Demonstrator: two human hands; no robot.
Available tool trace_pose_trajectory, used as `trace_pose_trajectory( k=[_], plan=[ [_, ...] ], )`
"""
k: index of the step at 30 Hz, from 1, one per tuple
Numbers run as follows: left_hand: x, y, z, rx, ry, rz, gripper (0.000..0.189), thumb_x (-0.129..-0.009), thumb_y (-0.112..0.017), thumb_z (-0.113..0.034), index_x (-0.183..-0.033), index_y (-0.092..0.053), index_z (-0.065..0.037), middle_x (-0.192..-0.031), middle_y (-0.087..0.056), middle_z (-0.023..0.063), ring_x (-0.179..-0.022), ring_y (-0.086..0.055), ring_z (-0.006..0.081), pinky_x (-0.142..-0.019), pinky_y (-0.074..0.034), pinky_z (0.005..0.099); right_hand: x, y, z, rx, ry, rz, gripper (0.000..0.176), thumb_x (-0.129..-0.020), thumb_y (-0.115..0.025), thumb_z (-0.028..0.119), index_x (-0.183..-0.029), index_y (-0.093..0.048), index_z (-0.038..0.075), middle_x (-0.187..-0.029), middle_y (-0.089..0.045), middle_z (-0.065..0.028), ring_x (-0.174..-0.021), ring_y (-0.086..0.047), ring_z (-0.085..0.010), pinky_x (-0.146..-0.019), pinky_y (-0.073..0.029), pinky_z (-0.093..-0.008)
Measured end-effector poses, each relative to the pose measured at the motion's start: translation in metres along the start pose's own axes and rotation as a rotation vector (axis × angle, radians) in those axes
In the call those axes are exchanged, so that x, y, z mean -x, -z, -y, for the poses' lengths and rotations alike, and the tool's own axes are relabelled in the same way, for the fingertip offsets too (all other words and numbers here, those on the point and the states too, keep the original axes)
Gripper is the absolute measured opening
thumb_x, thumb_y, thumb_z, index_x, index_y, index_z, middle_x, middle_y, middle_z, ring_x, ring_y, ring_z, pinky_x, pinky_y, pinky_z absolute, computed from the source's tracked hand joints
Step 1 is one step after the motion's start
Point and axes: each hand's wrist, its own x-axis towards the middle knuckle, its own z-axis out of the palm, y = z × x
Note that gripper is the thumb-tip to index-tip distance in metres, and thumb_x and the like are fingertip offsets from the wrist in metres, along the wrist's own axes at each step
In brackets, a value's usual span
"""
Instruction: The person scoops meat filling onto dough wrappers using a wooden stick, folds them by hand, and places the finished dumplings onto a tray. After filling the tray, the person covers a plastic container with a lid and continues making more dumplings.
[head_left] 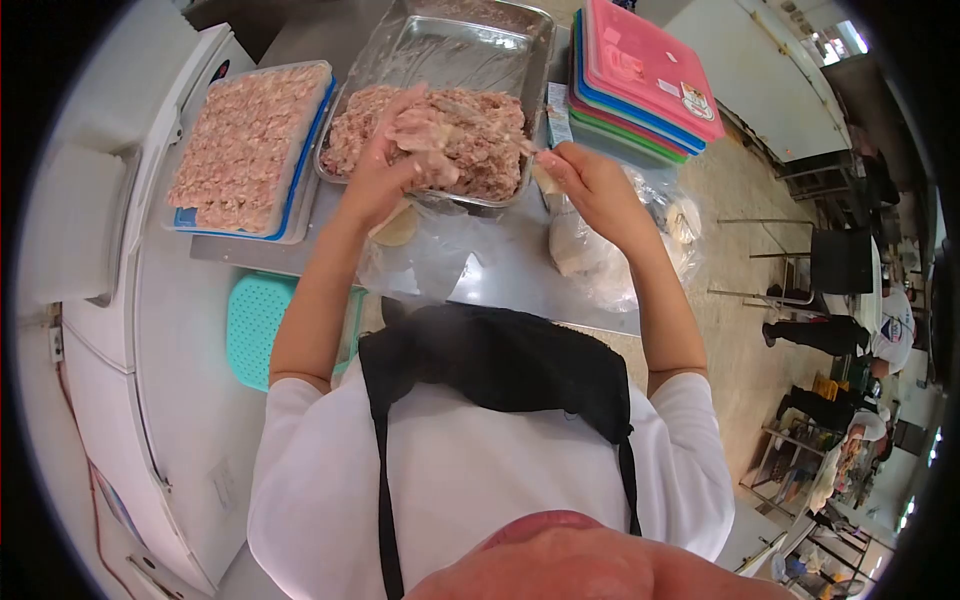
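A deep metal tray (545, 45) holds a mound of pinkish ground meat (490, 150) at its near end. Over the left part of the meat, my left hand (378, 175) is curled around what looks like a pale dumpling wrapper (430, 162), blurred and smeared with meat. My right hand (598, 195), at the tray's right corner, grips a thin spatula-like tool (528, 148) that points left over the meat; its blade is hard to make out. Below my left wrist, a round pale wrapper (395, 228) lies on plastic film.
A blue-edged tray of closely packed meat dumplings (250, 145) sits at left. Coloured lids (650, 70) are stacked at right, above a plastic bag of wrappers (590, 245). A turquoise basket (255, 325) stands below the metal table (500, 265). Other people (850, 335) are far right.
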Motion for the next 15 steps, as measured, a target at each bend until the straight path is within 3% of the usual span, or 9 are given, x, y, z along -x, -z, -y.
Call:
trace_pose_trajectory(
  k=[1,4,7,10,13,14,15],
  plan=[
    [0.000,-0.001,-0.002,-0.290,-0.047,0.016,0.067,-0.076,-0.070,-0.010,-0.137,-0.040,-0.009,-0.121,-0.055,0.0099,-0.111,-0.056,0.0233,-0.098,-0.043,0.0376,0.001,0.002,-0.004,-0.048,0.003,0.033,0.038,-0.096,-0.048,0.036,-0.084,-0.056,0.001,-0.070,-0.052,-0.0155,-0.065,-0.051,-0.0274,-0.063,-0.042,-0.0353],
    [-0.005,-0.019,-0.017,-0.604,-0.275,0.096,0.060,-0.071,-0.072,-0.005,-0.127,-0.051,-0.008,-0.121,-0.057,0.0091,-0.110,-0.056,0.0220,-0.097,-0.043,0.0359,0.003,0.007,-0.006,-0.095,0.085,0.126,0.038,-0.097,-0.047,0.036,-0.084,-0.054,0.000,-0.068,-0.050,-0.0147,-0.065,-0.047,-0.0242,-0.064,-0.041,-0.0347],
    [-0.013,-0.009,-0.019,-0.688,-0.087,0.341,0.048,-0.071,-0.074,-0.011,-0.117,-0.060,-0.005,-0.111,-0.062,0.0080,-0.100,-0.059,0.0201,-0.094,-0.043,0.0328,0.004,-0.004,-0.015,-0.123,0.160,0.198,0.038,-0.097,-0.047,0.036,-0.085,-0.052,0.001,-0.069,-0.050,-0.0148,-0.065,-0.048,-0.0254,-0.064,-0.041,-0.0345],
    [-0.014,-0.012,-0.029,-0.871,-0.007,0.443,0.039,-0.072,-0.072,-0.015,-0.108,-0.065,-0.004,-0.103,-0.065,0.0093,-0.097,-0.060,0.0193,-0.091,-0.044,0.0333,-0.004,-0.020,-0.039,-0.094,0.223,0.250,0.037,-0.097,-0.046,0.037,-0.086,-0.053,0.002,-0.071,-0.053,-0.0163,-0.065,-0.051,-0.0305,-0.063,-0.042,-0.0369],
    [-0.006,-0.024,-0.017,-0.864,0.090,0.077,0.032,-0.072,-0.069,-0.017,-0.100,-0.065,-0.002,-0.096,-0.067,0.0089,-0.094,-0.060,0.0184,-0.087,-0.045,0.0329,-0.018,-0.015,-0.051,0.093,0.214,0.132,0.037,-0.096,-0.046,0.040,-0.087,-0.054,0.005,-0.076,-0.058,-0.0174,-0.069,-0.056,-0.0360,-0.062,-0.043,-0.0412],
    [-0.006,-0.020,-0.007,-0.808,0.139,0.047,0.034,-0.073,-0.070,-0.018,-0.101,-0.065,-0.002,-0.095,-0.067,0.0099,-0.092,-0.061,0.0189,-0.086,-0.046,0.0323,-0.022,-0.014,-0.050,0.283,0.171,0.069,0.038,-0.094,-0.046,0.043,-0.086,-0.055,0.007,-0.079,-0.061,-0.0175,-0.074,-0.059,-0.0378,-0.062,-0.044,-0.0451],
    [-0.011,-0.012,0.007,-0.751,0.183,0.017,0.036,-0.073,-0.071,-0.020,-0.103,-0.064,-0.001,-0.094,-0.067,0.0108,-0.090,-0.061,0.0193,-0.084,-0.046,0.0317,-0.019,-0.017,-0.045,0.281,0.204,-0.007,0.038,-0.094,-0.046,0.044,-0.086,-0.055,0.007,-0.077,-0.061,-0.0169,-0.074,-0.060,-0.0375,-0.062,-0.044,-0.0453]
  ],
)
